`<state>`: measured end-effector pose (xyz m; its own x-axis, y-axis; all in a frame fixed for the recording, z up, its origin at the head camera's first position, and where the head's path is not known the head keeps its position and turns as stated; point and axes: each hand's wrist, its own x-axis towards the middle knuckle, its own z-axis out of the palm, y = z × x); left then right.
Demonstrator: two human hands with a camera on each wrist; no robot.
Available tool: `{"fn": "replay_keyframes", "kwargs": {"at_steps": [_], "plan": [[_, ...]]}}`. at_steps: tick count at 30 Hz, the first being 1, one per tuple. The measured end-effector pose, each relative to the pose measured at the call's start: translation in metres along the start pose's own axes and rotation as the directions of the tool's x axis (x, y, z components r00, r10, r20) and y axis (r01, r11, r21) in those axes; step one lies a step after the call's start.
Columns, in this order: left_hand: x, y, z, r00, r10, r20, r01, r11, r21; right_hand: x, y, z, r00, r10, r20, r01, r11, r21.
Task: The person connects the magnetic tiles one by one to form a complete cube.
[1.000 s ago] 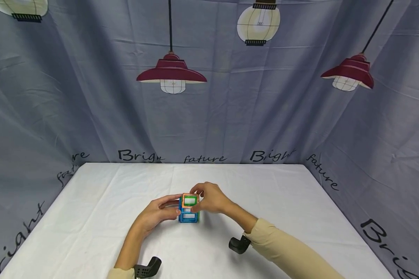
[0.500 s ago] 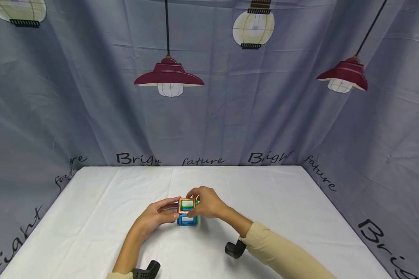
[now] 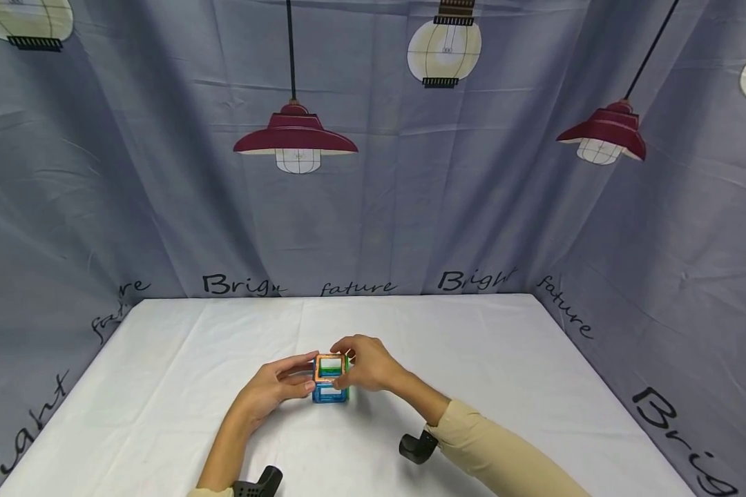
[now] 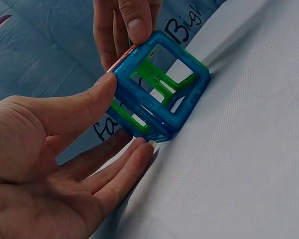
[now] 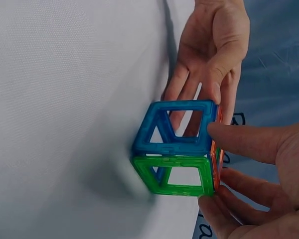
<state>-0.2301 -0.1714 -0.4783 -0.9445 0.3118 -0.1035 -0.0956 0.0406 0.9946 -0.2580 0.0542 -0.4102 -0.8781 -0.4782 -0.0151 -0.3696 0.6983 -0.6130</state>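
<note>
A small cube of magnetic tiles [image 3: 330, 400] stands on the white cloth, with an orange tile [image 3: 317, 370] lying flat on top. Its front is a blue tile [image 4: 193, 107] and its right side a green tile [image 5: 179, 190], each an open frame. My left hand [image 3: 273, 390] holds the cube's left side, thumb near the front edge and fingers at the side and back. From above, my right hand [image 3: 373, 364] grips the top, thumb at the front edge, fingertips at the back. The cube's back is mostly hidden.
White cloth [image 3: 224, 338] covers the table. A grey curtain [image 3: 360, 207] printed with lamps and lettering stands behind and at both sides. Black wrist cameras [image 3: 418, 447] sit on both forearms.
The orange tile, earlier slightly raised at the top, has come down flush on the cube with my right hand. My left hand stays at the left side. The head view has shifted slightly.
</note>
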Motion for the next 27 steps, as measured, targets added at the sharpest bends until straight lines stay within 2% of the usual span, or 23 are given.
{"fn": "replay_keyframes", "kwargs": {"at_steps": [5,9,15,19,23,27], "plan": [[0.0,0.003,0.001,1.0,-0.01,-0.019,0.01,1.0,0.003,-0.005,0.006,0.0,0.999,0.043,-0.025,-0.042,0.998,0.057],[-0.002,0.007,0.002,1.0,-0.006,-0.01,0.006,1.0,-0.001,-0.011,0.013,0.001,0.995,0.092,-0.026,-0.089,0.99,0.108],[-0.004,0.011,0.004,0.999,-0.015,0.028,0.016,1.0,-0.026,-0.02,0.02,0.002,0.981,0.187,0.06,-0.196,0.949,0.247],[-0.004,0.012,0.007,0.997,-0.048,-0.061,0.047,0.999,-0.022,-0.022,0.024,0.006,0.974,0.216,0.069,-0.226,0.913,0.339],[-0.002,0.013,0.011,0.98,-0.091,-0.174,0.085,0.995,-0.043,-0.023,0.024,0.012,0.957,0.282,0.066,-0.284,0.87,0.404],[0.0,0.013,0.014,0.979,-0.11,-0.172,0.101,0.993,-0.058,-0.023,0.021,0.018,0.941,0.33,0.071,-0.326,0.834,0.445]]}}
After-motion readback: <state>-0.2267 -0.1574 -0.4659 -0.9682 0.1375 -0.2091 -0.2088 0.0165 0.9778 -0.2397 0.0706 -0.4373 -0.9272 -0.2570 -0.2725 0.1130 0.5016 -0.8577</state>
